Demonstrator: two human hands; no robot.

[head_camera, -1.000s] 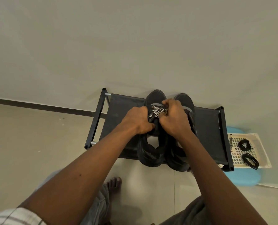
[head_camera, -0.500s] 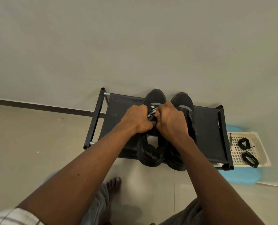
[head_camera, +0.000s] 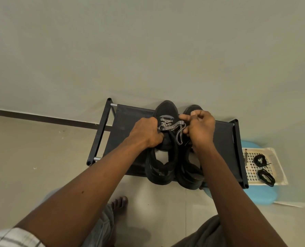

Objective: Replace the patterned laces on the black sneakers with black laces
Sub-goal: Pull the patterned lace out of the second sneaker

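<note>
Black-and-white lace [head_camera: 171, 124] is only part-loosened on the left sneaker [head_camera: 166, 110] on the rack [head_camera: 130, 122], left hand [head_camera: 146, 133] gripping that sneaker, right hand [head_camera: 200, 130] pinching a slack loop, while both black laces [head_camera: 259, 160] lie coiled in the tray [head_camera: 280, 169], so relacing seems all ahead.

Rack [head_camera: 130, 122]: on the floor, against the wall.
Sneakers: left sneaker [head_camera: 166, 107] and right sneaker [head_camera: 191, 177] side by side on the rack, toes toward the wall.
Hands: left hand [head_camera: 146, 132] and right hand [head_camera: 199, 129] above the sneakers, holding the patterned lace [head_camera: 171, 126] between them.
Tray [head_camera: 280, 168]: right of the rack, on a stool [head_camera: 262, 195], with two coiled laces [head_camera: 259, 160] inside.
</note>
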